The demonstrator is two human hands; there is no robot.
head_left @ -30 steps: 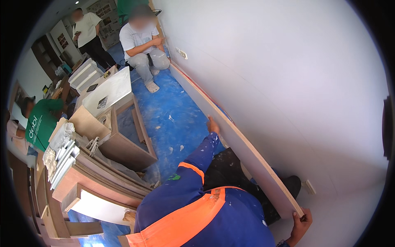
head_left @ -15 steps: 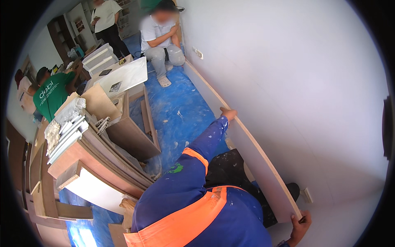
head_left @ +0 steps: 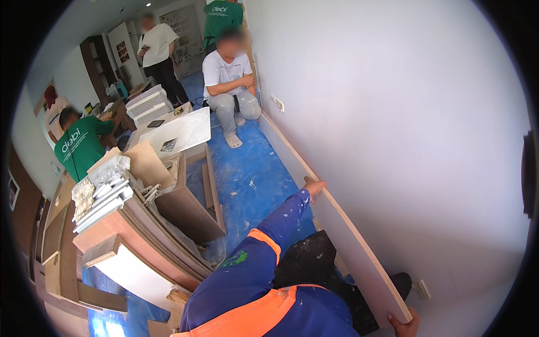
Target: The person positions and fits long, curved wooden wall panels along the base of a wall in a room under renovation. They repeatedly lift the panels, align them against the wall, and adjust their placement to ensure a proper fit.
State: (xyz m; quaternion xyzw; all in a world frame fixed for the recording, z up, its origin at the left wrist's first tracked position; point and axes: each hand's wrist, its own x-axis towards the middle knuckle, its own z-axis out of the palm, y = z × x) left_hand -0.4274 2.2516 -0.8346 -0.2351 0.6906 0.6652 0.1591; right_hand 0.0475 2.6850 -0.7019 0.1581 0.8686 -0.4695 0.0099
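A long, narrow board point(head_left: 356, 255) with a pale face and bare wood edge stands on its side along the white wall. Partway along its upper edge, my left hand point(head_left: 315, 186) is closed over the board, fingers wrapped round the top. My right hand point(head_left: 405, 324) grips the near end, at the lower right; the picture's lower edge cuts off part of it. My blue sleeve point(head_left: 275, 216) with an orange band reaches forward to the left hand. At the board's far end a person in a white shirt point(head_left: 227, 76) crouches, arms folded in.
Blue sheeting point(head_left: 247, 180) covers the floor. Left of me stand stacked curved panels point(head_left: 151, 241), a wooden box frame point(head_left: 193, 208) and a white panel point(head_left: 185, 132). Wall sockets point(head_left: 277, 103) sit above the board's far end. Several other people stand or work farther back.
My view has tilted up, so the room sits lower in the picture and more of its far end shows. Both hands keep their hold on the board.
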